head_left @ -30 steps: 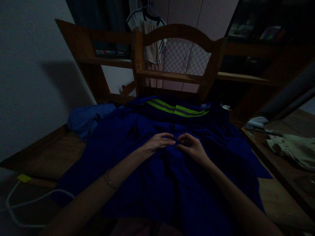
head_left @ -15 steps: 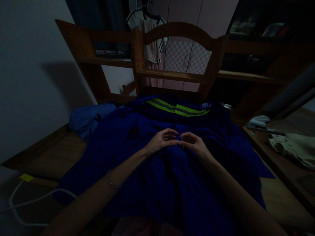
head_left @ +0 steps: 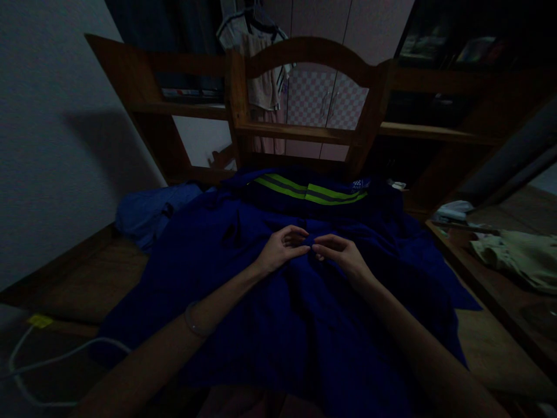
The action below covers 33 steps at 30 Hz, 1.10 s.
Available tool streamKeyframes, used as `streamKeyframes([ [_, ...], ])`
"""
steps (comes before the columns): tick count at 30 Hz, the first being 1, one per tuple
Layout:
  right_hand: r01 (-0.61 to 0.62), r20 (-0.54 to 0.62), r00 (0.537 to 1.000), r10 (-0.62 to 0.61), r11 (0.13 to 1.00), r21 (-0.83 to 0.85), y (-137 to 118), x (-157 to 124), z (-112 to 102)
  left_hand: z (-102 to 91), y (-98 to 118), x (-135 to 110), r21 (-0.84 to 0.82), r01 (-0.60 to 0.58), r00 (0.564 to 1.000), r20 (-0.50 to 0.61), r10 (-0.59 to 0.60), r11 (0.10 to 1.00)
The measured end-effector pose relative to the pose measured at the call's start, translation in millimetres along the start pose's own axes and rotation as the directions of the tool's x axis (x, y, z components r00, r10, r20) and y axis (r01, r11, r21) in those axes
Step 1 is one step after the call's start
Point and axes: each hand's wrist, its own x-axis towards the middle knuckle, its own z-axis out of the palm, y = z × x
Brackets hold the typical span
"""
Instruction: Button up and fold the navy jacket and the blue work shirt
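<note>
Clearly, the middle of the view is filled by a dark blue garment (head_left: 278, 313), which is spread, creased, across a wooden surface (head_left: 87, 278). Near its centre, a small raised bit of the cloth is pinched between the fingertips of both hands. By the left hand (head_left: 282, 251) it is gripped with the thumb held straight and the forefinger arched above, only a narrow gap being left at the tips. By the right hand (head_left: 343, 258) it is nipped between thumb and forefinger, the tips almost meeting. The two hands are set close together, tip to tip; what exactly lies between them cannot be told in the dim light. A thin bracelet (head_left: 194, 322) is worn on the left arm.

Beyond the hands, the garment is crossed by a yellow-green and grey stripe (head_left: 304, 190), with a small white mark (head_left: 359, 184) seen near its right end. To the left, a lighter blue bundle (head_left: 152, 212) is placed by the wall (head_left: 52, 162); nearer, a white cable (head_left: 69, 353) is seen. Behind, a wooden frame (head_left: 237, 87) is seen, with clothes (head_left: 263, 69) hung beyond it. At the far right, a pale cloth (head_left: 517, 255) is heaped.
</note>
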Motion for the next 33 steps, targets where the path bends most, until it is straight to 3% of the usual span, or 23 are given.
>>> streamKeyframes([
  [8, 0.034, -0.017, 0.999, -0.036, 0.992, -0.118, 3, 2, -1, 11.1, 13, -11, 0.210, -0.082, 0.995, -0.043, 0.093, 0.974],
  [13, 0.024, 0.018, 1.000, -0.023, 0.998, -0.059, 2, 2, -3, 11.5, 16, -13, 0.284, -0.168, 0.984, -0.009, 0.178, 0.944],
  [21, -0.073, 0.057, 0.996, 0.068, 0.993, 0.097, 12, 3, -2, 8.7, 9, -8, 0.156, -0.109, 0.994, -0.007, 0.111, 0.982],
  [28, 0.125, 0.056, 0.992, -0.117, 0.980, -0.154, 5, 1, -4, 8.9, 9, -9, 0.154, -0.086, 0.995, -0.040, 0.093, 0.984],
  [33, 0.133, 0.068, 0.990, -0.122, 0.973, -0.188, 8, 1, -1, 4.5, -2, -3, 0.125, -0.044, 0.997, -0.060, 0.052, 0.991],
])
